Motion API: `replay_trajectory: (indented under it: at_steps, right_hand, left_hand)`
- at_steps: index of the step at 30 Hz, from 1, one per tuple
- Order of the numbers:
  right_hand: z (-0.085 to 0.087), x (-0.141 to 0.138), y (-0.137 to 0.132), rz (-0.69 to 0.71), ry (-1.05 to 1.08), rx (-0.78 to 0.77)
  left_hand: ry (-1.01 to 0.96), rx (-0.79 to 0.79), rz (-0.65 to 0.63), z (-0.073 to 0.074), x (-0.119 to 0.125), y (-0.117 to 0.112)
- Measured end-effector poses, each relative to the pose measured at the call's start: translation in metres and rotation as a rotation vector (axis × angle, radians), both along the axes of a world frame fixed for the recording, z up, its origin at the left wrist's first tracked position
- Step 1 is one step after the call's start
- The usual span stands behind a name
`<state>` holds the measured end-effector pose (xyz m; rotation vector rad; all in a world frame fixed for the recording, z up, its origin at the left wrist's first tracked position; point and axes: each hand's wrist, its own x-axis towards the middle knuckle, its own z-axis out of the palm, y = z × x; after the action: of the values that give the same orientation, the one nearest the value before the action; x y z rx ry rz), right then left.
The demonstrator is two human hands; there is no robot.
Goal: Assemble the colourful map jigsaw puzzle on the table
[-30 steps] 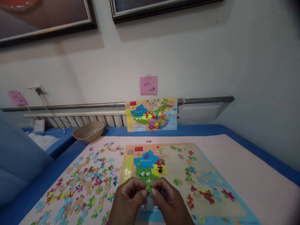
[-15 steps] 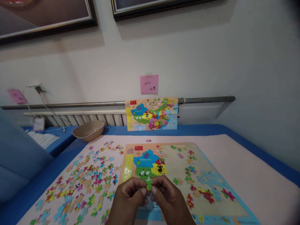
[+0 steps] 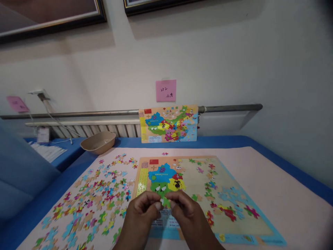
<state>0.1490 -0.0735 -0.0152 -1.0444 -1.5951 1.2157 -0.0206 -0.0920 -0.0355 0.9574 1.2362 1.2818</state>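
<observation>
Both my hands pinch a small green jigsaw piece (image 3: 165, 202) over the lower middle of a wooden China map puzzle board (image 3: 205, 205). My left hand (image 3: 140, 215) holds it from the left and my right hand (image 3: 188, 215) from the right. The piece sits just below the fitted green, yellow and blue regions (image 3: 162, 177). My fingers hide the board directly beneath them. Several loose pieces lie on the right part of the board, and a large scatter of loose pieces (image 3: 99, 198) covers the mat to the left.
A pink mat (image 3: 286, 187) lies on a blue table (image 3: 286, 166). A tan plastic basin (image 3: 98, 142) stands at the far left corner. A printed China map (image 3: 168, 124) leans against the wall below a pink note (image 3: 165, 90), with a radiator and pipe behind.
The view has tilted slightly, so the scene sits a little higher in the frame. My hands stay close together, pinching the green piece over the board, with small finger shifts.
</observation>
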Motion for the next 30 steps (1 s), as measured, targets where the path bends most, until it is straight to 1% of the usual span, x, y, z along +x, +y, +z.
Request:
replay_trajectory:
  at_steps: [5,9,13,17,21,30]
  right_hand:
    - [0.005,0.001,-0.001,0.009,-0.044,0.05]
    - [0.003,0.001,-0.001,0.019,-0.038,0.046]
    - [-0.006,0.001,0.001,0.002,-0.019,-0.022]
    - [-0.012,0.0,0.001,-0.01,-0.018,-0.012]
    - [-0.012,0.001,0.0,-0.015,-0.03,-0.014]
    - [-0.01,0.001,-0.001,0.005,-0.041,-0.004]
  left_hand:
    - [-0.021,0.014,0.014,0.006,0.003,-0.001]
    - [-0.001,-0.014,0.012,0.011,0.004,-0.001]
    - [0.006,-0.031,0.017,0.01,0.003,-0.002]
    - [0.021,-0.017,0.017,0.009,0.003,-0.003]
    - [0.017,-0.039,0.02,0.009,0.004,-0.001]
    - [-0.03,-0.019,0.0,0.012,0.004,-0.002]
